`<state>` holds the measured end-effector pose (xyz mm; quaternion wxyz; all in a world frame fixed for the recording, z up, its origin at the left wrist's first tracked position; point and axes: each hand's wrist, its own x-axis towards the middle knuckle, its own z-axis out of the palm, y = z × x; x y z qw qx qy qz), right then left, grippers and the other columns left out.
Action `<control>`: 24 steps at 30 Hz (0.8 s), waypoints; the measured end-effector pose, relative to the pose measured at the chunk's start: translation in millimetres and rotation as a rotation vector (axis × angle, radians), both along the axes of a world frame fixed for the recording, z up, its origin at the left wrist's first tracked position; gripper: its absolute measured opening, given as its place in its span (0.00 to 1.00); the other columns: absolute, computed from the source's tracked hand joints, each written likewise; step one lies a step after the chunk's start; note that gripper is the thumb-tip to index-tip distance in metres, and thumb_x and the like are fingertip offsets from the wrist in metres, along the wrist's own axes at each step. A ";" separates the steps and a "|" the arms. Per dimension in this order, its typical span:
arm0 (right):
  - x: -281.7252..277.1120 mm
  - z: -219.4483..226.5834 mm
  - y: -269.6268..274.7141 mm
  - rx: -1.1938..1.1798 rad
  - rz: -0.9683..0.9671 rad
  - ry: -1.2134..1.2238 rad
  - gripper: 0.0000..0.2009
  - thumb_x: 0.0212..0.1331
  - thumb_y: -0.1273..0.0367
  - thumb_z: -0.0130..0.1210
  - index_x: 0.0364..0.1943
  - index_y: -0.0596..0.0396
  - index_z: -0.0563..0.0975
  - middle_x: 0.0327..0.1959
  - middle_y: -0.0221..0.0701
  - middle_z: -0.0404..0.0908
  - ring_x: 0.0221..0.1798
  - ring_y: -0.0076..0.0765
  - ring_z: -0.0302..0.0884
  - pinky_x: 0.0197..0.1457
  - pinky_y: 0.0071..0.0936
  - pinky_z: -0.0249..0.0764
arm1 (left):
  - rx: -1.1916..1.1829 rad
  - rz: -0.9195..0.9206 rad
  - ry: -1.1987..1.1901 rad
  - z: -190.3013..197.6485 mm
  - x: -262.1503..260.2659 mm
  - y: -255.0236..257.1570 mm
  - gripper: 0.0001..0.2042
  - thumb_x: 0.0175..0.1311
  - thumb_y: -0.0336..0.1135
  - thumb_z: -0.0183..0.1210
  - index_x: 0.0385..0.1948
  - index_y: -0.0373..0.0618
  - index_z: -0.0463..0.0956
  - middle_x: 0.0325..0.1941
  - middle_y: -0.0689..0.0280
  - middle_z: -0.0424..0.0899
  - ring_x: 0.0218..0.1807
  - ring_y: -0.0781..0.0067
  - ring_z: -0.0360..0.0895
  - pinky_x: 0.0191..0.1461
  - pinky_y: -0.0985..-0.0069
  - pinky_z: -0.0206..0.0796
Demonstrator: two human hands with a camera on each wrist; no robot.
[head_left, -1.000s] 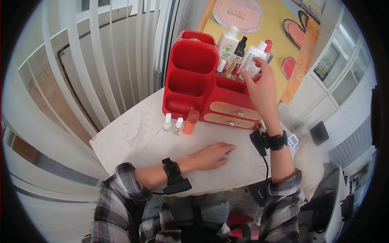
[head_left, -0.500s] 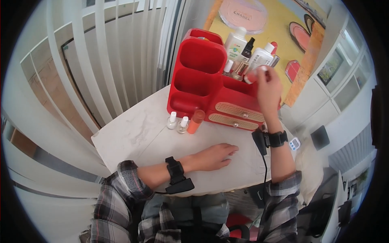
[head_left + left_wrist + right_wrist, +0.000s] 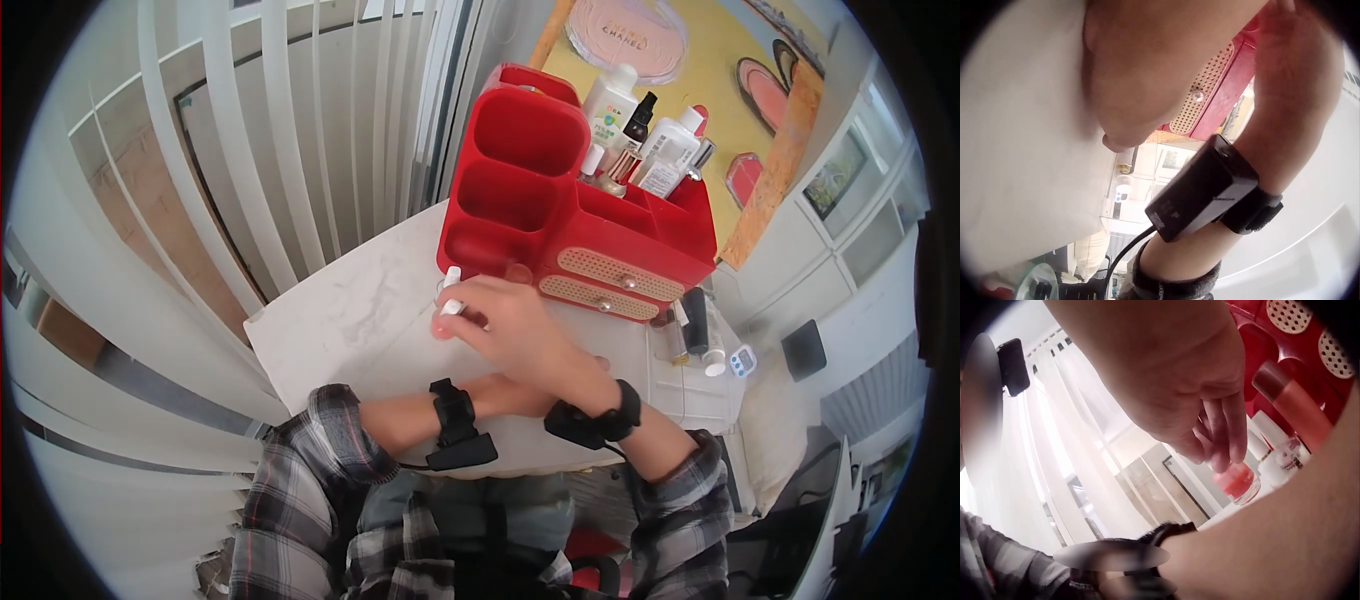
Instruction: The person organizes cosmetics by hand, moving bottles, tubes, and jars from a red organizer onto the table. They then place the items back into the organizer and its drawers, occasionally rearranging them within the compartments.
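Note:
My right hand (image 3: 530,330) pinches a small bottle of pinkish-red liquid (image 3: 441,327) by its white cap, low over the table in front of the red organizer (image 3: 550,228). In the right wrist view, the fingers of the right hand (image 3: 1179,381) hang over the bottle (image 3: 1237,482), close beside white-capped bottles (image 3: 1269,428) and an orange tube (image 3: 1304,415). Under my right forearm, my left hand (image 3: 512,396) rests on the tabletop, partly covered. The left wrist view shows the left hand (image 3: 1141,69) relaxed, holding nothing visible.
Several bottles, including a white one (image 3: 668,155), stand in the organizer's back compartments. Right of its drawers are a dark tube (image 3: 694,322) and a clear container. A white timer (image 3: 742,360) lies further right. Vertical blinds (image 3: 290,150) hang at the left.
My right hand has moved from the organizer's right compartment to the front left, carrying the pinkish-red bottle, and its forearm now crosses over the left hand. The left hand has barely moved.

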<state>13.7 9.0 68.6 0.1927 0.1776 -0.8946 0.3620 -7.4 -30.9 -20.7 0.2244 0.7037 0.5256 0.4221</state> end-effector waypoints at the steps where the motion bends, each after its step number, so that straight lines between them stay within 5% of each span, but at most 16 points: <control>1: -4.5 -6.3 -1.8 -0.015 0.013 -0.064 0.08 0.60 0.72 0.63 0.40 0.61 0.81 0.35 0.42 0.81 0.35 0.47 0.82 0.39 0.39 0.78 | 0.003 -0.004 0.003 -6.3 -2.0 0.0 0.27 0.77 0.37 0.51 0.75 0.42 0.59 0.76 0.56 0.64 0.76 0.62 0.63 0.80 0.64 0.53; 5: -21.5 -18.3 -0.8 -0.020 0.018 -0.099 0.08 0.59 0.72 0.63 0.39 0.63 0.81 0.35 0.44 0.81 0.35 0.50 0.83 0.40 0.39 0.79 | 0.110 -0.019 -0.031 -26.1 -5.3 4.4 0.30 0.75 0.38 0.52 0.77 0.44 0.55 0.79 0.59 0.60 0.80 0.64 0.57 0.83 0.64 0.48; 9: -25.8 -21.8 -2.3 0.076 0.008 -0.149 0.10 0.63 0.71 0.63 0.44 0.63 0.81 0.38 0.41 0.83 0.36 0.41 0.87 0.41 0.32 0.81 | 0.101 -0.029 -0.022 -26.9 -5.4 4.8 0.31 0.76 0.39 0.51 0.78 0.45 0.54 0.81 0.60 0.57 0.81 0.64 0.55 0.84 0.65 0.47; 14: -11.9 -2.7 -3.1 0.007 -0.047 -0.091 0.11 0.62 0.70 0.65 0.45 0.61 0.82 0.40 0.40 0.84 0.38 0.37 0.88 0.41 0.32 0.81 | 0.106 0.003 -0.057 -25.8 -1.6 4.5 0.33 0.71 0.37 0.58 0.76 0.44 0.58 0.77 0.57 0.64 0.78 0.62 0.62 0.82 0.63 0.51; 16: -2.8 30.6 7.3 -0.060 -0.142 0.078 0.07 0.61 0.71 0.63 0.40 0.59 0.83 0.37 0.41 0.85 0.36 0.42 0.86 0.41 0.34 0.82 | 0.063 0.002 -0.133 -20.7 3.3 8.7 0.33 0.69 0.36 0.61 0.74 0.42 0.61 0.75 0.55 0.68 0.76 0.60 0.65 0.80 0.63 0.54; 19: 5.9 73.2 47.0 -0.017 -0.431 0.320 0.06 0.64 0.69 0.64 0.39 0.57 0.83 0.33 0.34 0.86 0.31 0.30 0.83 0.37 0.28 0.79 | 0.125 0.162 0.039 -16.0 10.5 17.6 0.23 0.64 0.27 0.59 0.61 0.34 0.68 0.52 0.48 0.80 0.58 0.45 0.75 0.66 0.57 0.67; 24: -14.2 82.5 124.3 0.001 -0.785 0.417 0.15 0.63 0.61 0.66 0.43 0.59 0.83 0.31 0.37 0.87 0.30 0.33 0.83 0.39 0.30 0.79 | 0.068 0.174 0.039 -6.3 11.3 15.3 0.23 0.65 0.29 0.60 0.62 0.33 0.71 0.56 0.50 0.80 0.60 0.50 0.77 0.68 0.60 0.69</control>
